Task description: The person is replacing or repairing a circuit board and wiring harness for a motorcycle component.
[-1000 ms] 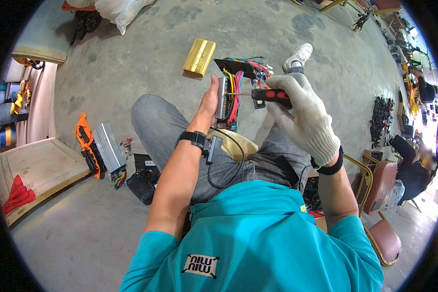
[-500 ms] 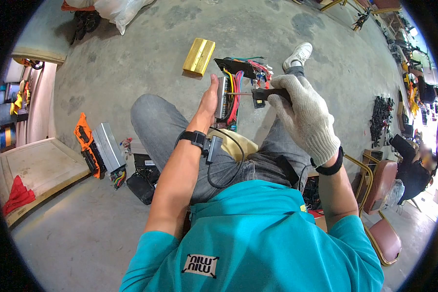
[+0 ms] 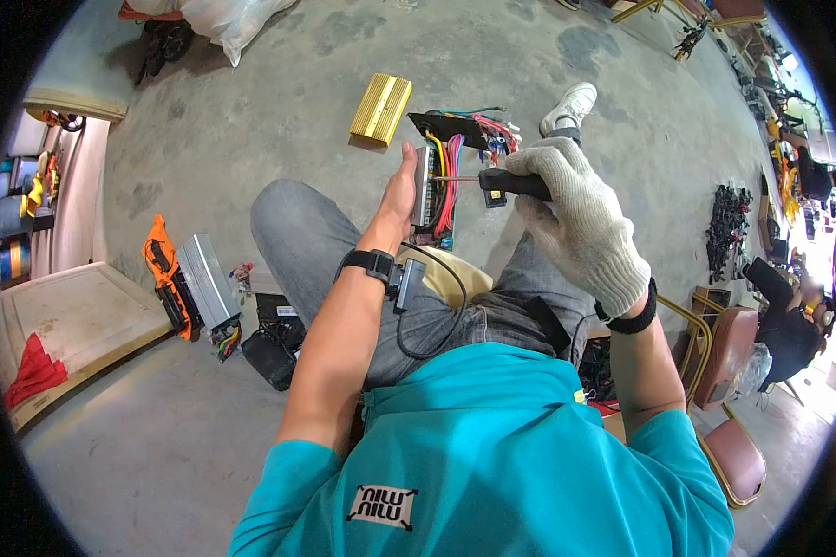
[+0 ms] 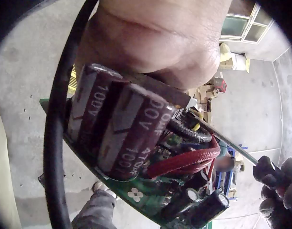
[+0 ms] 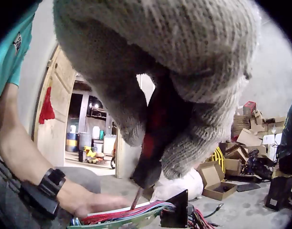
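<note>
The bare left hand [image 3: 400, 192] holds a circuit board assembly with a metal side [image 3: 423, 187], thumb extended along it. Close up in the left wrist view, the green board [image 4: 151, 193] carries large capacitors [image 4: 129, 133] and thick red wires [image 4: 184, 161]. In its white knitted glove, the right hand [image 3: 581, 218] grips a black and red screwdriver [image 3: 515, 183], its shaft reaching across the pink and yellow wires to the board's metal side. The right wrist view shows the shaft [image 5: 136, 198] pointing down at the wires; its tip is hidden.
A gold finned case [image 3: 381, 109] lies on the floor beyond the left hand. A black plate [image 3: 450, 128] with loose wires adjoins the board. At left are a silver unit [image 3: 208, 281] and an orange-black item [image 3: 165, 278]. Chairs [image 3: 729, 357] stand at right.
The screwdriver's handle has turned in the gloved fingers, its red parts going out of sight in the head view. The right hand has shifted slightly; the left hand and board have barely moved.
</note>
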`<state>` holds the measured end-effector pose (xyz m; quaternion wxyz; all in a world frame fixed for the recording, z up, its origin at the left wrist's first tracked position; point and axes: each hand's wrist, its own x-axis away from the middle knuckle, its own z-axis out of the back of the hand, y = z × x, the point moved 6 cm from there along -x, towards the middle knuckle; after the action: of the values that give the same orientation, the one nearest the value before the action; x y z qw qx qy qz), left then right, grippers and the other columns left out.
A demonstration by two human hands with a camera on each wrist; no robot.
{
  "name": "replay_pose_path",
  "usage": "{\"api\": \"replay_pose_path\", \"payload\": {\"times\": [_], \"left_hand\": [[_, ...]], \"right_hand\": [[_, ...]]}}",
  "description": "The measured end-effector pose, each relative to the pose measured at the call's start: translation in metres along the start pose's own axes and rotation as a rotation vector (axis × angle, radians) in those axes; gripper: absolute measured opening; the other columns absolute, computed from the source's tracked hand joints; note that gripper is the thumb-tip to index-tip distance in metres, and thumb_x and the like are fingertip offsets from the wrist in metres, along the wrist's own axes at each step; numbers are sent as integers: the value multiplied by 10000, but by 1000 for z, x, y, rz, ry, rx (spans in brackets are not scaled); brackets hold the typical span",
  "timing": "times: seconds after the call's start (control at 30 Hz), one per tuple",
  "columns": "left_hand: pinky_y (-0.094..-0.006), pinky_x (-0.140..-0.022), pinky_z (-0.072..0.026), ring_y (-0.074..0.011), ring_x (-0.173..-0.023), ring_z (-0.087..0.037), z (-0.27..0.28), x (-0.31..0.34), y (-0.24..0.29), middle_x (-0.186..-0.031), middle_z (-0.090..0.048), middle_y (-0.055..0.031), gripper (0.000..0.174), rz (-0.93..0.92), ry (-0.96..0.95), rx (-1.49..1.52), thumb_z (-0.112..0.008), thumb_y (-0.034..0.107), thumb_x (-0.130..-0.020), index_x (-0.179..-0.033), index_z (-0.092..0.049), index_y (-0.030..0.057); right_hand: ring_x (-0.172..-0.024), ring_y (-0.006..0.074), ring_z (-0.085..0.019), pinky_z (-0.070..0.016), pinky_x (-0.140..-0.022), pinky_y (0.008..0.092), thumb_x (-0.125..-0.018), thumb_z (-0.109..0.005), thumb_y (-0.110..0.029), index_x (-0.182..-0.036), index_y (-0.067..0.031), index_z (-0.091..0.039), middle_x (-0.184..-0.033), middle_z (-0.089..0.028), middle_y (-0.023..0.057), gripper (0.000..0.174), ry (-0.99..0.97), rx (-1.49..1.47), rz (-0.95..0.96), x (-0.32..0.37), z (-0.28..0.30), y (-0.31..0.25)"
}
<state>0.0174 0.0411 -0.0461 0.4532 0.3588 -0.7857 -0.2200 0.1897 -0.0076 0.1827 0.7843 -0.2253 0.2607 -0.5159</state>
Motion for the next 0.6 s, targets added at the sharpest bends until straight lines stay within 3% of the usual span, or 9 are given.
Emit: {"api": "replay_pose_path", "payload": {"times": [0.13,0.2,0.3,0.53,0.6], "left_hand": [[-287,-555,-554,-119,-623,-643,2,0,-1,-771,-666,-24,705,15,-15,-11,-338,736,-974,-1036,-654,108],[-291,-565,-557,-122,-630,-646,1,-1,-1,-770,-668,-30,716,7,-31,-22,-334,743,-970,-1041,-655,107],[-301,-574,-561,-129,-634,-650,2,-3,-2,-769,-671,-37,731,7,-1,-27,-330,752,-964,-1049,-656,103],[-304,-584,-564,-137,-649,-656,4,-4,-4,-793,-677,-41,739,16,-26,-27,-326,758,-961,-1075,-651,105],[-304,-583,-563,-135,-651,-656,3,-4,-3,-796,-674,-40,733,13,-29,-18,-318,750,-968,-1080,-649,106]], "right_hand": [[-988,354,-680,-553,-816,402,-837,-682,30,-1166,-50,-598,-1085,-639,171,349,-23,68,-92,1,2,-2],[-895,361,-661,-540,-756,439,-873,-710,-114,-1137,-100,-596,-1026,-623,140,287,21,87,-105,1,3,1],[-844,353,-667,-537,-729,430,-886,-726,-164,-1128,-90,-595,-977,-637,142,285,31,134,-105,1,3,3],[-785,347,-672,-542,-713,422,-875,-755,-200,-1120,-66,-595,-954,-648,150,321,10,127,-192,3,-2,12],[-837,349,-680,-553,-737,430,-858,-760,-170,-1137,-74,-594,-985,-636,156,338,93,41,-101,2,2,4]]}}
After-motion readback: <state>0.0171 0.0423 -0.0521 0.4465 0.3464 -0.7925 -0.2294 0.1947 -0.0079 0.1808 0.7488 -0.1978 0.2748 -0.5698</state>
